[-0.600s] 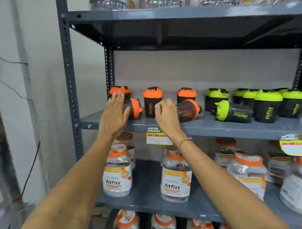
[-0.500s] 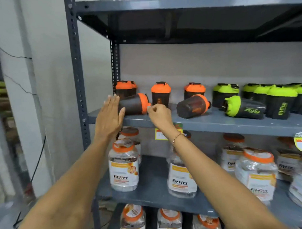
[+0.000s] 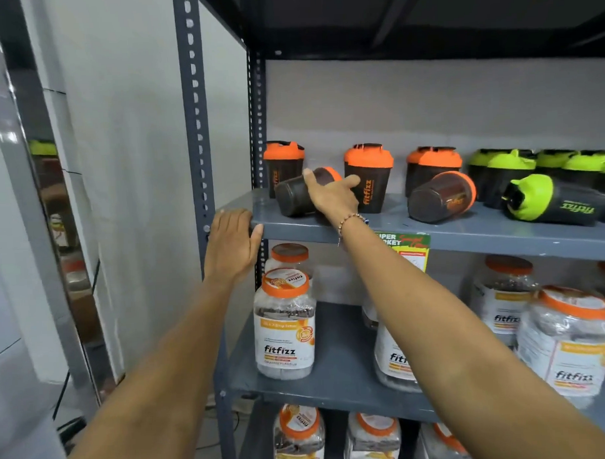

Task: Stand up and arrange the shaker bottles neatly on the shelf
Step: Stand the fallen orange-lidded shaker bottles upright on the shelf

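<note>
On the grey shelf (image 3: 466,235) a dark shaker bottle with an orange lid (image 3: 294,195) lies tipped on its side at the left end. My right hand (image 3: 330,195) is wrapped over it near the lid. My left hand (image 3: 231,244) rests on the shelf's front left corner, holding no bottle. Three orange-lidded shakers stand upright behind (image 3: 283,166) (image 3: 369,175) (image 3: 431,166). Another orange-lidded shaker (image 3: 442,197) lies on its side in the middle. A green-lidded shaker (image 3: 554,201) lies on its side at the right, with several upright green-lidded ones (image 3: 504,169) behind it.
The grey perforated upright post (image 3: 194,113) stands left of the shelf, with a white wall beyond. Lower shelves hold large clear fitfizz jars with orange lids (image 3: 285,327). A price tag (image 3: 408,248) hangs from the shelf's front edge. The shelf above (image 3: 424,19) overhangs closely.
My right hand moved from the lid end onto the tipped left bottle and grips it. My left hand dropped off that bottle to the shelf's corner. The view shifted left and closer.
</note>
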Tool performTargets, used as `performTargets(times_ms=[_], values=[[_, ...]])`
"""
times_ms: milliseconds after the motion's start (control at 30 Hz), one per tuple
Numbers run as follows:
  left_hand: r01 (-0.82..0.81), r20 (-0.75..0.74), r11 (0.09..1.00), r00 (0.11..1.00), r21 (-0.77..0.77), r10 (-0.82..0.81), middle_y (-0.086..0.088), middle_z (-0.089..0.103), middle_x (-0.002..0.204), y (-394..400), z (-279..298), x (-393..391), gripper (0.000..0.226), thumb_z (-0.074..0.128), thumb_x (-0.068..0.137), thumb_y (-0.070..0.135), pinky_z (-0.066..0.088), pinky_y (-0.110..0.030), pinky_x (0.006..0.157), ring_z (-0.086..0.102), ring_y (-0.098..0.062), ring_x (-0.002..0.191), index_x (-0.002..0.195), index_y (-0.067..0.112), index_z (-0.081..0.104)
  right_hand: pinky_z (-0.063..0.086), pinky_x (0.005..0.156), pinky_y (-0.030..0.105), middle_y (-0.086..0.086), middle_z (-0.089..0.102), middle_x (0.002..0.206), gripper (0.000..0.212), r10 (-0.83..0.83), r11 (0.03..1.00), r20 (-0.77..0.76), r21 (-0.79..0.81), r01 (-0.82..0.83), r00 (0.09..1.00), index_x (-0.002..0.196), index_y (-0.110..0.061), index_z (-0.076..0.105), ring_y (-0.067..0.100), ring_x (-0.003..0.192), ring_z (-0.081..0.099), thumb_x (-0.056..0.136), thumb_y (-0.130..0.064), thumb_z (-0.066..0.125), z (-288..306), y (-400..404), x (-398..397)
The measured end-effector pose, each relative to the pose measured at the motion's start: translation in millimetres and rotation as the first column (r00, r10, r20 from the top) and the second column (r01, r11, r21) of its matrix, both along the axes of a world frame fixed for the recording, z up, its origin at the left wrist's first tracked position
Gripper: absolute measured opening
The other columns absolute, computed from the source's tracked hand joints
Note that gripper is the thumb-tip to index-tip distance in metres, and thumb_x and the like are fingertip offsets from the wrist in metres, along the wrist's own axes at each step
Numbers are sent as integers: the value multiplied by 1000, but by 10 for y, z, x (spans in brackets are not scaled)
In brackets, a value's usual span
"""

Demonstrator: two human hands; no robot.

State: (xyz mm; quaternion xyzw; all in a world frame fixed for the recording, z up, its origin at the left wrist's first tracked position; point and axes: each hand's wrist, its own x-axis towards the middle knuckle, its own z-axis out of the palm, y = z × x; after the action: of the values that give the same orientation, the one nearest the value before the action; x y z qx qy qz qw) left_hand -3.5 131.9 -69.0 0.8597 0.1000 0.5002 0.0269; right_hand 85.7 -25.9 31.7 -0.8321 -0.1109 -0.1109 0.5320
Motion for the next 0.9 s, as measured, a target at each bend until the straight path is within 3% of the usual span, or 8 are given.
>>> performTargets(times_ms=[133,200,267,367,467,600,800,900], values=[[77,17,997,997,-27,-76,-11,60,115,35,-45,86,40,37,95,34,34,-39,106,51,-25,113,116,6,57,50,93,45,15,58,118,84,133,989,-137,81,-123,982,131,-9,17,33,104,60,75,-59,53,84,62,167],[71,39,997,997,-2,-71,-11,61,114,63,-60,127,43,35,94,35,34,-40,105,53,-28,111,115,6,58,57,76,38,13,61,103,73,251,964,-184,132,-229,950,133,-13,18,27,85,65,80,-51,52,128,67,220],[45,50,999,998,13,-46,-11,62,111,76,-68,152,43,34,94,36,35,-39,102,54,-27,107,113,7,59,50,53,26,8,58,82,50,262,965,-181,79,-251,948,126,-19,27,22,63,61,86,-38,48,171,37,250],[20,93,1000,995,14,-21,-11,61,109,52,-97,190,41,34,93,35,36,-40,100,54,-27,105,111,7,59,44,68,33,16,58,99,43,139,982,-7,-125,-139,990,125,0,44,32,88,60,86,-18,44,233,2,237],[33,148,999,989,-12,-31,-11,61,110,21,-117,236,39,35,93,33,35,-40,102,53,-27,105,110,7,58,42,80,35,20,60,119,49,81,957,224,-288,-13,971,119,0,54,37,108,57,90,-39,44,286,40,98],[35,167,999,985,-8,-33,-12,60,109,40,-141,246,38,36,92,33,34,-41,102,53,-28,104,110,6,58,48,78,37,11,62,109,72,185,855,228,-517,-42,956,111,-5,59,30,101,59,75,-67,56,279,144,-83],[43,159,999,986,4,-44,-12,60,110,56,-137,236,40,36,93,33,35,-43,104,53,-29,105,111,5,58,45,62,30,8,64,90,36,204,887,184,-449,-102,961,72,-12,55,24,81,59,80,-47,55,282,29,-28],[47,183,999,982,14,-49,-13,60,109,50,-146,244,38,37,93,32,38,-46,103,53,-29,104,110,5,57,39,56,29,8,59,91,32,203,885,126,-448,-127,971,81,-10,55,24,78,53,81,-41,50,291,-64,7]])
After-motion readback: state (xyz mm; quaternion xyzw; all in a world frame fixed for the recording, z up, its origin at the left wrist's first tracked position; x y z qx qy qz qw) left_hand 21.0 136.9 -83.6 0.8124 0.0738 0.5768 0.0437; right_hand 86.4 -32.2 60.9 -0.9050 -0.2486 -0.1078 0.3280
